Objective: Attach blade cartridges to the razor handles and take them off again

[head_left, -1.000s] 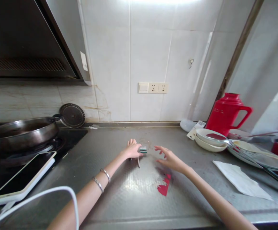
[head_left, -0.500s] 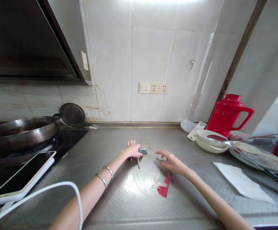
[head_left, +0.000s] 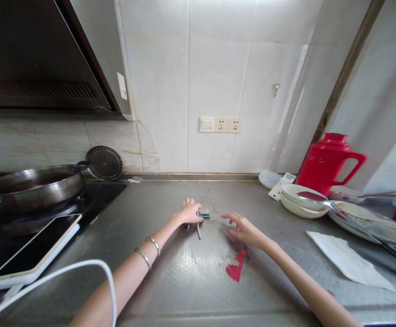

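Observation:
My left hand (head_left: 188, 212), with two silver bangles on its wrist, is closed over a small object with a teal and metal end (head_left: 205, 214). A thin beige strip (head_left: 198, 230) sticks out below the fingers toward me. The fingers hide most of the object, so I cannot make out its kind. To the right, my right hand (head_left: 240, 227) is held over the counter (head_left: 170, 281) with its fingers apart and nothing in them. A torn red piece (head_left: 235, 267), paper-like, lies on the metal counter just below that hand.
At left, a steel pan (head_left: 34, 186) sits on the black stove, with a phone (head_left: 36, 254) and white cable (head_left: 92, 262) in front. At right stand a red thermos (head_left: 325, 163), stacked bowls (head_left: 302, 204), plates with utensils and a white paper sheet (head_left: 348, 261). Sockets (head_left: 220, 125) are on the wall.
The view has shifted very slightly. My left hand stays closed on the small object, and my right hand remains open in nearly the same place.

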Available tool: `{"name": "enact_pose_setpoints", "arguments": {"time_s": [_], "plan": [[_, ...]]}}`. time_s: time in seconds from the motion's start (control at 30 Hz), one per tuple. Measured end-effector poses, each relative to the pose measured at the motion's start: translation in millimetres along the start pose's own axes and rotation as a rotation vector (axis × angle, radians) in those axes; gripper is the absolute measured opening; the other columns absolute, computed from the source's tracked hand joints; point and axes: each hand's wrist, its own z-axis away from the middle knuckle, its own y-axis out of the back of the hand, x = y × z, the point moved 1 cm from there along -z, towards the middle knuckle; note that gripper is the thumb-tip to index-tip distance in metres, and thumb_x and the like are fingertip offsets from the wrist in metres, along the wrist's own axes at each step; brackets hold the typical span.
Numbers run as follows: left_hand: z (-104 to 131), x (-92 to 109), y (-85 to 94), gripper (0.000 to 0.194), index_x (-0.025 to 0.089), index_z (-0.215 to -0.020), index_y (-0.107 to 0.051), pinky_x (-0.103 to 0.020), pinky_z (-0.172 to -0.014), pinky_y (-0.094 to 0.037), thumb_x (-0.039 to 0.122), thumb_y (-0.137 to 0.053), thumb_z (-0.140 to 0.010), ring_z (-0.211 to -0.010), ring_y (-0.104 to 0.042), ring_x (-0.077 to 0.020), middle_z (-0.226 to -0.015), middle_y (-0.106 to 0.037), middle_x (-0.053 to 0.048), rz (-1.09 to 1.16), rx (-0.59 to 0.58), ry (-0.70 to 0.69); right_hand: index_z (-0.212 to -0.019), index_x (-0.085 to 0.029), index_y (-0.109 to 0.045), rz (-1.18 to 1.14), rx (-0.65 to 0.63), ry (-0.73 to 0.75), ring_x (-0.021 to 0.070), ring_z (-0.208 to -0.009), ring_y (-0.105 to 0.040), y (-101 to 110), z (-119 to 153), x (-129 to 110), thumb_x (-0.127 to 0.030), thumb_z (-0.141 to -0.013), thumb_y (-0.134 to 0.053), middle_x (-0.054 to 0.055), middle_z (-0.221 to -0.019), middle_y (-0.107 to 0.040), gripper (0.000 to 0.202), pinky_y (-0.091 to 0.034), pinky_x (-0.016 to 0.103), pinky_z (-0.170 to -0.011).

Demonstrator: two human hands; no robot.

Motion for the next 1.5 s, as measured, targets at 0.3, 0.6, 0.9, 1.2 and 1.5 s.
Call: {"name": "enact_pose_setpoints", "arguments": {"time_s": [0.3,0.6,0.9,1.2,1.5], "plan": [[-1.1,-0.3,1.7,0.052,0.026,-0.108,-0.053,-0.036,-0.088,-0.033,0.051,-0.058,-0.063,-0.106,-0.039,-0.0266,-0.106,-0.045,-0.008,0.006,-0.022,0.015,-0.114,-0.02,-0.053,-0.007,0.006,0.001,0.0169,-0.087,-0.055,-3.3,-3.8,-2.4,-0.013,-0.071,-0.049,0.007,-0.106,-0.058,0.044,-0.044,0.028,-0.076],[-0.6,-0.2,2.4,0.056,0.025,-0.11,-0.051,-0.036,-0.09,-0.033,0.056,-0.059,-0.063,-0.108,-0.04,-0.0271,-0.107,-0.046,-0.008,0.027,-0.021,0.043,-0.113,-0.02,-0.055,-0.001,0.014,-0.006,0.0164,-0.085,-0.056,-6.5,-4.0,-4.1,-0.016,-0.073,-0.05,0.007,-0.103,-0.059,0.04,-0.044,0.027,-0.074],[6.0,-17.9,7.1,0.039,0.02,-0.104,-0.056,-0.031,-0.087,-0.036,0.045,-0.054,-0.074,-0.099,-0.046,-0.0213,-0.098,-0.053,-0.007,0.227,0.235,0.009,-0.108,-0.017,-0.057,0.065,0.102,-0.066,0.0179,-0.086,-0.056,-4.2,-18.0,11.1,-0.02,-0.074,-0.048,0.008,-0.103,-0.06,0.035,-0.041,0.033,-0.082],[24.7,-67.0,4.7,0.025,0.014,-0.065,-0.06,-0.024,-0.07,-0.039,0.027,-0.043,-0.077,-0.072,-0.054,-0.0141,-0.072,-0.06,-0.004,0.349,0.379,0.282,-0.084,-0.018,-0.062,0.208,0.119,-0.252,0.0135,-0.064,-0.055,-3.4,-45.5,13.9,-0.035,-0.078,-0.046,0.003,-0.071,-0.063,0.024,-0.037,0.022,-0.058],[36.4,-30.0,-2.1,0.034,0.018,-0.066,-0.063,-0.027,-0.061,-0.039,0.047,-0.047,-0.073,-0.072,-0.061,-0.0204,-0.073,-0.067,-0.007,0.164,0.134,0.398,-0.066,-0.017,-0.063,0.258,-0.019,-0.221,0.0119,-0.057,-0.054,-39.4,-69.5,-27.5,-0.035,-0.078,-0.046,0.004,-0.063,-0.063,0.028,-0.027,0.02,-0.049]]}}
